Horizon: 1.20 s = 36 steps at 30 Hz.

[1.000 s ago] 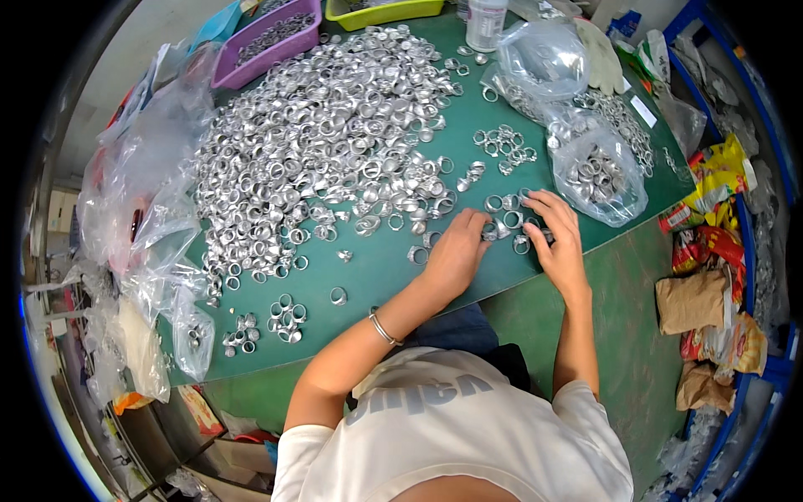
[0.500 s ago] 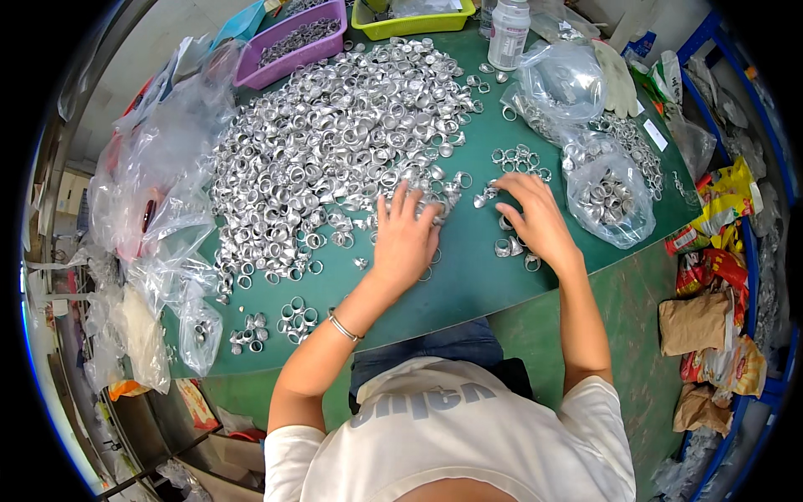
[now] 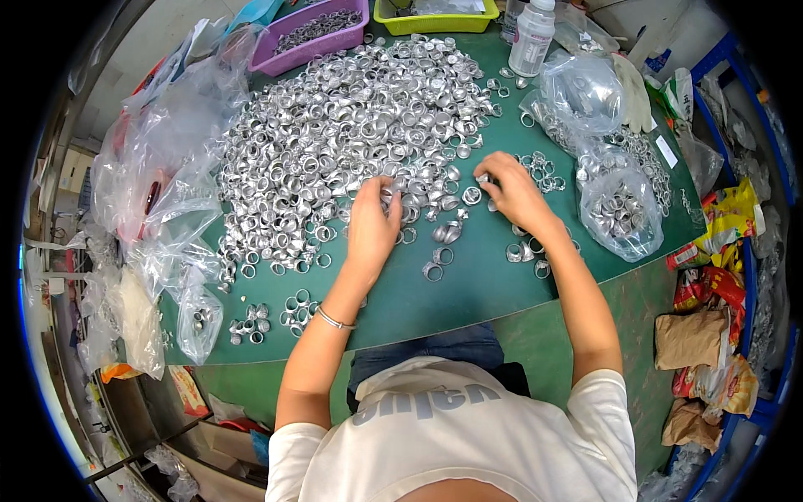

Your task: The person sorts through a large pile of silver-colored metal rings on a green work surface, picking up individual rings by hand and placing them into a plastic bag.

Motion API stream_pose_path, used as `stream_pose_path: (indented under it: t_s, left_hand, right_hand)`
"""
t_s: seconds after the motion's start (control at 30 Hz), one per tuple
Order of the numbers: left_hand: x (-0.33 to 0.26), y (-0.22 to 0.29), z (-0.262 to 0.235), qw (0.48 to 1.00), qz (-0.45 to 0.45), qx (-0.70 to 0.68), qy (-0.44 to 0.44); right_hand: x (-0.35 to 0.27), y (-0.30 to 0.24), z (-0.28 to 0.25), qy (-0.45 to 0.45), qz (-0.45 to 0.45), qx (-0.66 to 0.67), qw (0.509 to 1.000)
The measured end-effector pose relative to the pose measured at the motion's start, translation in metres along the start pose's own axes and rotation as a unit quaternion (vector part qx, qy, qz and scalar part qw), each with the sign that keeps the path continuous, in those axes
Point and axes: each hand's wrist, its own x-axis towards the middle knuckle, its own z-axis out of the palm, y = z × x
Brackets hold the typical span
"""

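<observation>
A broad heap of silver-coloured metal rings (image 3: 360, 125) covers the middle of the green table. At its near edge my left hand (image 3: 373, 219) is curled, with a ring (image 3: 386, 196) between thumb and forefinger; its other fingertips are hidden. To the right, my right hand (image 3: 514, 194) pinches a small silver ring (image 3: 484, 177) at its fingertips. Between my hands lie a few loose rings (image 3: 448, 232) and a pair nearer me (image 3: 437, 263). A small cluster of rings (image 3: 542, 171) sits just beyond my right hand, and another group (image 3: 525, 250) lies beside its wrist.
Clear plastic bags of rings (image 3: 621, 213) stand at the right, near a white bottle (image 3: 532, 38). A purple basket (image 3: 311, 52) and a yellow-green tray (image 3: 435, 23) line the far edge. Crumpled plastic bags (image 3: 159, 159) cover the left side. Two small ring groups (image 3: 251, 325) lie near left.
My left hand has drawn left along the heap's near edge, uncovering loose rings. My right hand has moved slightly left, its fingers now pinched together on a ring. The view has shifted a little.
</observation>
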Motion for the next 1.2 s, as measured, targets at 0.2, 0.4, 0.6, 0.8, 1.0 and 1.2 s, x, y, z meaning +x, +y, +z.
stream_pose_path:
  t_s: [0.2,0.4,0.6,0.8,1.0,1.2]
  left_hand:
    - [-0.009,0.021,0.007,0.982,0.145,0.112,0.042]
    - [0.002,0.032,0.031,0.961,0.194,0.178,-0.086]
    - [0.004,0.028,0.036,0.968,0.206,0.133,-0.061]
    - [0.004,0.027,0.025,0.959,-0.048,-0.263,-0.092]
    - [-0.005,0.047,0.005,0.722,-0.352,-0.533,-0.265]
    - [-0.022,0.050,0.020,0.654,-0.406,-0.567,-0.293]
  right_hand:
    - [-0.019,-0.028,-0.016,-0.012,0.160,0.435,0.886]
    - [-0.037,-0.044,-0.017,-0.011,0.124,0.557,0.821]
    - [-0.048,-0.056,-0.027,-0.030,0.099,0.337,0.936]
    - [-0.066,-0.048,-0.026,-0.133,-0.018,-0.043,0.990]
    - [-0.057,-0.054,-0.037,-0.052,0.078,0.226,0.970]
    - [-0.047,-0.070,-0.030,-0.060,0.134,0.295,0.944]
